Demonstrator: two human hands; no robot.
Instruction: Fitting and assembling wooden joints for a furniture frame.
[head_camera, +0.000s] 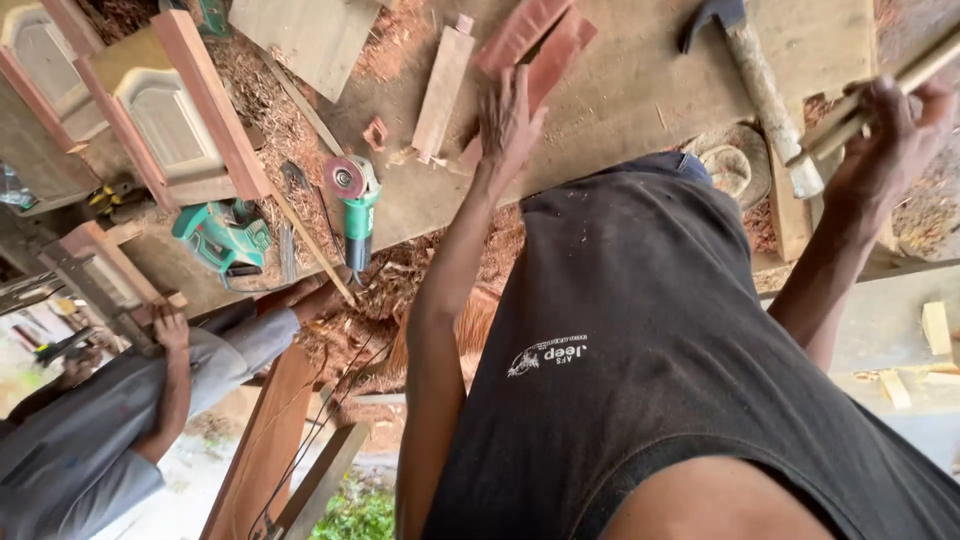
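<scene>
My left hand (508, 122) lies flat on the wooden workbench (620, 100) with its fingers apart, holding nothing. Its fingertips touch two reddish wood blocks (540, 40). A pale short plank (442, 90) lies just to its left. My right hand (892, 135) is raised at the right edge and is closed around a thin pale wooden strip (925, 65) that slants up to the right. A hammer (762, 85) with a pale handle lies on the bench between my hands, its head pointing away. My black sleeveless shirt fills the lower middle.
A green angle grinder (355, 205) and a green power tool (225, 238) lie amid wood shavings to the left. Carved door panels (165, 120) lean at the far left. Another person in grey (100, 440) stands at the lower left, hand (170, 326) on a frame.
</scene>
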